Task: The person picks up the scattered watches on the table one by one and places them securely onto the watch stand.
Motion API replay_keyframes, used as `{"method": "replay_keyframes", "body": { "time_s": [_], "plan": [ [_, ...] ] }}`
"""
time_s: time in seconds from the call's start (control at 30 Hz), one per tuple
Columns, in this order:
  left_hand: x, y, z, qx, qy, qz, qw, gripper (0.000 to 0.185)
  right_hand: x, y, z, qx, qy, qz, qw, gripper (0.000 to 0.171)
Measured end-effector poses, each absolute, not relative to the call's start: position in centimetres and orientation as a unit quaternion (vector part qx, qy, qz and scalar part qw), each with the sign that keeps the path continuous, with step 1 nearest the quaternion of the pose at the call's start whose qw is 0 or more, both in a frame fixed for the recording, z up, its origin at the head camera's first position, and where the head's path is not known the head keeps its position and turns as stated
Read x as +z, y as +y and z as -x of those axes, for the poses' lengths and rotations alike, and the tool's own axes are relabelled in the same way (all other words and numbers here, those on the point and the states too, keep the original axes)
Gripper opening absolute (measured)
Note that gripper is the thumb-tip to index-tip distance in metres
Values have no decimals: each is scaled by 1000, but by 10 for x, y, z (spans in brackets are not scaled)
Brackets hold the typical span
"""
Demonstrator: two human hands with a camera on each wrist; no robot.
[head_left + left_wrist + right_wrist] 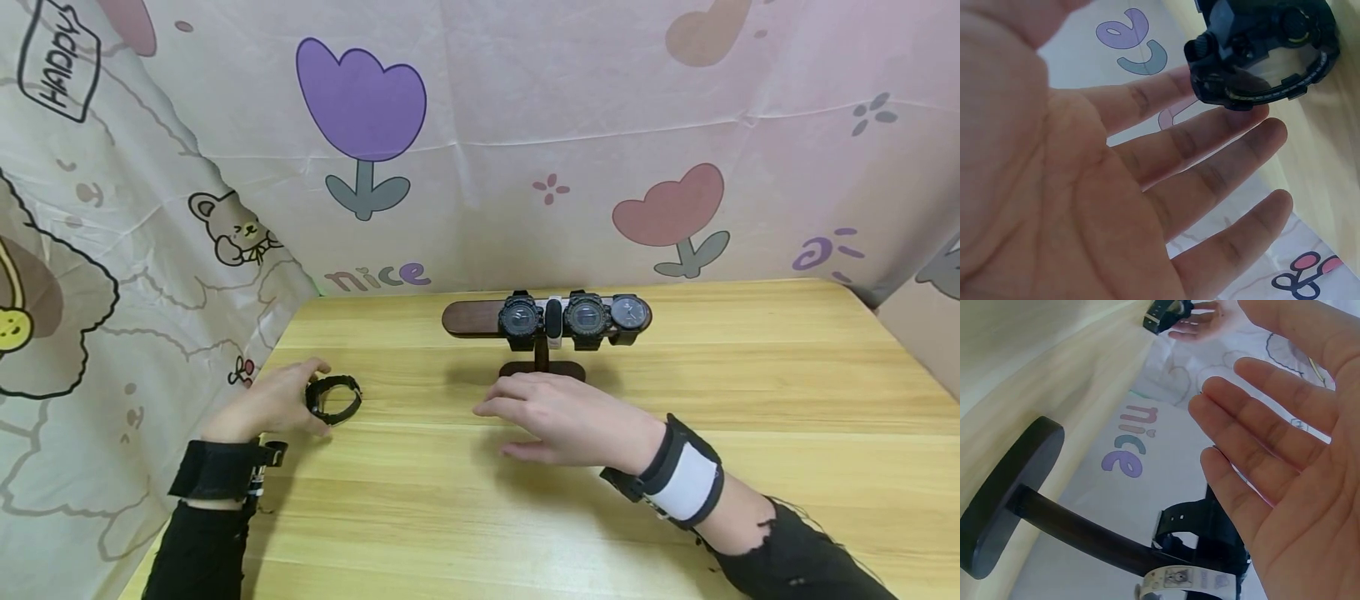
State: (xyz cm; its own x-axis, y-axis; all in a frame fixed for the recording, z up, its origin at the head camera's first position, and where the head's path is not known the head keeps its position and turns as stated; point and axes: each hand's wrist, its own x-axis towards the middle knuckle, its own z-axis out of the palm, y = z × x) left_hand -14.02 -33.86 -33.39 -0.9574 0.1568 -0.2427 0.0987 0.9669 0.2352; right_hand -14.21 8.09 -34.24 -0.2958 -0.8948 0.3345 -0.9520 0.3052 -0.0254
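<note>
My left hand (273,404) is beside a black wristwatch (312,398) that stands on its edge at the left of the table, its strap forming a loop. In the left wrist view the fingers are straight, with the fingertips right at the watch (1222,59). My right hand (573,421) hovers, relaxed and holding nothing, in front of a dark wooden watch stand (471,319). Its bar carries two chunky black watches (520,317), a slim band with a white strap (553,320) between them, and a round-faced watch (628,312) at the right end.
The light wood table (420,508) reaches back to a printed cloth (495,208) hanging behind it. Another patterned cloth (157,317) drapes along the left edge. The stand's oval base (517,369) is partly hidden behind the right hand.
</note>
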Motion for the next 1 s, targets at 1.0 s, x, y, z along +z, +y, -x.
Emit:
{"method": "replay_keyframes", "body": {
  "time_s": [1.0],
  "plan": [
    [-345,-339,147,114,981,-75,135,84,-352,80,150,106,-809,-567,114,47]
  ]
}}
